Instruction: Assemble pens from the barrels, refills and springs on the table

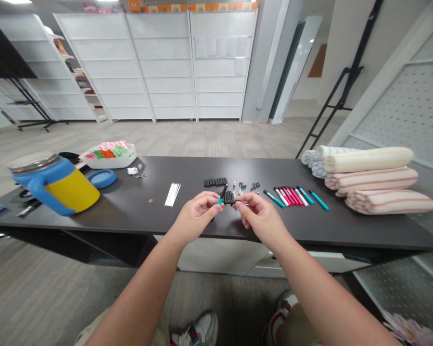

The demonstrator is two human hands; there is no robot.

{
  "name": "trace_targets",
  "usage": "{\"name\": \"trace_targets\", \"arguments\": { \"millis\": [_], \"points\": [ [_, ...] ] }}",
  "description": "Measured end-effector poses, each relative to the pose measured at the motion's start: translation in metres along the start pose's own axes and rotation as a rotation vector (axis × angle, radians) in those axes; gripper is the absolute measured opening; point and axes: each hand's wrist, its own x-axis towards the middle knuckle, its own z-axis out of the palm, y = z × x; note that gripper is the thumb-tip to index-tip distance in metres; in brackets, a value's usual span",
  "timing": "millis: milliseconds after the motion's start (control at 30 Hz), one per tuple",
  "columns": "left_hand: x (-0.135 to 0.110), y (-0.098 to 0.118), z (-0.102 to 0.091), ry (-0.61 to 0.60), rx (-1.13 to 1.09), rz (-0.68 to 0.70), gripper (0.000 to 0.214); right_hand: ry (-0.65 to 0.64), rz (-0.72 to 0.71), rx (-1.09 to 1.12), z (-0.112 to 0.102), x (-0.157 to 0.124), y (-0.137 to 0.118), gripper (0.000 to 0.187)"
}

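My left hand (196, 214) pinches a short teal and black pen (222, 194), its black end tilted up and away. Opposite it, my right hand (259, 215) has thumb and fingertips closed on a small dark piece (232, 202), apparently a black pen part; its exact kind is too small to tell. Just beyond the hands lie rows of short black pieces (215, 182), along with small clear and coloured parts (242, 184) and small metallic parts (256, 185). To the right rests a row of teal, white and red pens (291, 196) with black ends.
Thin white sticks (172, 194) lie left of my hands on the dark table (147, 187). Farther left are a blue and yellow mug (67, 187), a blue lid (101, 178) and a white basket (129, 156) of colourful packets. Rolled striped towels (378, 180) are stacked at the right.
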Motion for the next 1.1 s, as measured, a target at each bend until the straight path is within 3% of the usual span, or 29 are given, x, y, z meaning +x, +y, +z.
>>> {"name": "trace_targets", "arguments": {
  "millis": [167, 300, 533, 800, 1100],
  "points": [
    [0.002, 0.001, 0.000, 0.021, -0.076, -0.104, 0.032, 0.100, 0.005, 0.370, -0.005, -0.001, -0.006, 0.031],
    [0.002, 0.001, 0.000, -0.007, -0.118, -0.115, 0.036, 0.093, -0.004, 0.495, -0.008, -0.002, -0.009, 0.026],
    [0.002, -0.003, -0.002, -0.020, -0.182, -0.147, 0.038, 0.084, 0.052, 0.504, -0.009, 0.000, -0.011, 0.036],
    [0.003, -0.002, -0.004, -0.025, -0.192, -0.164, 0.039, 0.066, 0.065, 0.525, -0.010, 0.000, -0.010, 0.023],
    [0.001, -0.002, -0.003, 0.005, -0.129, -0.167, 0.040, 0.056, 0.026, 0.499, -0.009, -0.001, -0.008, 0.023]
  ]
}}
